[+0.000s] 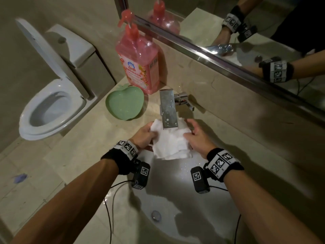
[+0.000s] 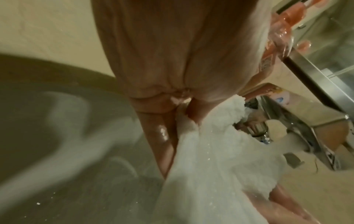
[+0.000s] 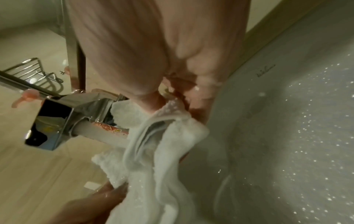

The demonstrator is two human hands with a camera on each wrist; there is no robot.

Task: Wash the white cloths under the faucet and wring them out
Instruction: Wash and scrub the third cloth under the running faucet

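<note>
A wet white cloth [image 1: 171, 143] hangs bunched over the sink basin [image 1: 175, 208], just under the flat chrome faucet spout [image 1: 168, 110]. My left hand [image 1: 146, 135] grips its left edge, with fingers curled into the fabric [image 2: 201, 151]. My right hand [image 1: 197, 136] grips the right edge, the folded cloth [image 3: 162, 151] pinched at the thumb and fingers. The faucet [image 3: 57, 122] shows close beside the cloth in the right wrist view. Whether water runs from the spout I cannot tell.
A pink soap pump bottle [image 1: 139, 57] and a green apple-shaped dish [image 1: 124, 104] stand on the counter left of the faucet. A mirror [image 1: 246, 32] runs along the back wall. An open toilet [image 1: 52, 106] sits to the left. The drain [image 1: 156, 215] lies near the basin's front.
</note>
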